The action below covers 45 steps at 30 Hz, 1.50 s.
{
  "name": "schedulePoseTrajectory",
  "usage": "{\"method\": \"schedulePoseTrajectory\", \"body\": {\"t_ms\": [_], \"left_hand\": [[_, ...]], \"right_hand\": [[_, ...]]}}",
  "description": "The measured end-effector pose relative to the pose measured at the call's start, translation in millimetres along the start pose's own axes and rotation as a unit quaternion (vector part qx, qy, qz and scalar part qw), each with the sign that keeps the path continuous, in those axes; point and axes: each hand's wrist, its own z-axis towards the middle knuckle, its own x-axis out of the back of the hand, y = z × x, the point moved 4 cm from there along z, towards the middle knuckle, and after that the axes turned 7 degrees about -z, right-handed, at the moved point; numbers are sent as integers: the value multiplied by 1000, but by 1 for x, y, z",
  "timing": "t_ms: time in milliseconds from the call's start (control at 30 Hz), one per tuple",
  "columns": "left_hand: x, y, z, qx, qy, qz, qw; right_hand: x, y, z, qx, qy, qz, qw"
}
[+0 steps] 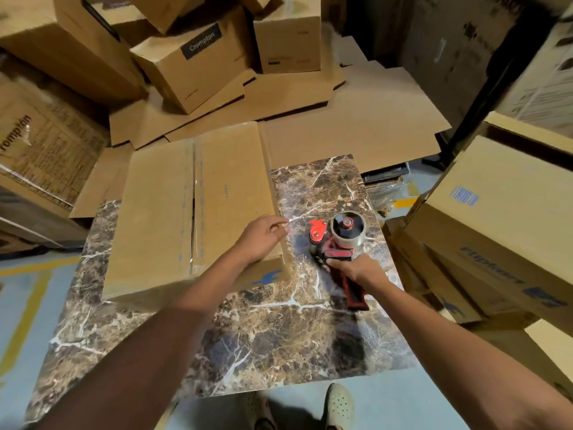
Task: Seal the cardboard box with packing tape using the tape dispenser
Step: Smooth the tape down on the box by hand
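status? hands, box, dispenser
Left hand flat on the cardboard box, near right corner. Right hand gripping the tape dispenser on the marble table, beside the box. Centre seam already shows tape. Nothing blocking.

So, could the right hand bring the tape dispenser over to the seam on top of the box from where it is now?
Probably yes: the right hand already grips the dispenser beside the box. The left hand rests near the box's right edge, clear of the seam.
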Motion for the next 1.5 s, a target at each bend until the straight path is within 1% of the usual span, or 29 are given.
{"method": "schedulePoseTrajectory", "body": {"t_ms": [67,100,167,200,233,267,300,333,400,433,500,600,700,767,933,1033,1100,1133,1167,1200,1233,1267,1333,1400,1500], "left_hand": [[8,-3,-4,-3,4,-78,997],[12,-4,-6,-15,21,-88,996],[23,-7,-13,-51,77,-51,994],[28,-9,-16,-71,106,-18,992],[33,-13,-19,-90,128,13,988],[37,-18,-19,-106,138,40,984],[40,-23,-20,-121,140,63,981],[43,-28,-20,-136,136,85,978],[45,-36,-19,-163,105,121,973],[44,-40,-19,-171,80,135,973],[37,-51,-19,-184,26,157,970],[30,-65,-19,-203,-6,192,960],[26,-69,-19,-197,-7,212,957],[25,-66,-20,-207,-3,232,950],[16,-57,-29,-256,-46,321,911],[13,-53,-35,-255,-50,379,888],[12,-52,-35,-243,-51,404,880],[11,-52,-34,-238,-53,414,877],[10,-53,-33,-234,-53,421,875],[9,-54,-31,-231,-52,428,872],[8,-55,-30,-228,-51,433,870],[7,-56,-30,-227,-50,437,869],[6,-55,-31,-225,-45,443,867],[6,-53,-33,-216,-44,449,866],[7,-51,-34,-197,-51,457,866]], "right_hand": [[11,-2,-5,-29,33,-56,997],[17,-6,-11,-38,67,-73,994],[26,-18,-26,-43,160,-91,982],[28,-29,-31,-10,201,-73,977],[28,-43,-37,48,228,-41,972],[25,-59,-41,117,230,5,966],[21,-77,-47,176,213,72,958],[15,-95,-50,211,177,152,949],[4,-129,-60,227,78,315,918],[-3,-144,-64,229,40,364,902],[-19,-160,-65,234,-8,394,889],[-47,-163,-58,209,-65,417,882],[-62,-164,-52,187,-65,383,902],[-63,-165,-51,186,-65,375,906],[-65,-164,-50,192,-104,375,901],[-61,-164,-54,205,-133,352,904],[-61,-157,-51,200,-129,344,908],[-62,-150,-47,199,-97,332,917],[-61,-142,-44,213,-38,300,929],[-57,-135,-43,240,28,248,938],[-53,-129,-43,271,91,191,939],[-49,-126,-45,308,140,141,931],[-39,-128,-51,384,192,43,902],[-37,-135,-52,452,208,-56,866],[-36,-147,-47,522,217,-166,808]]}}
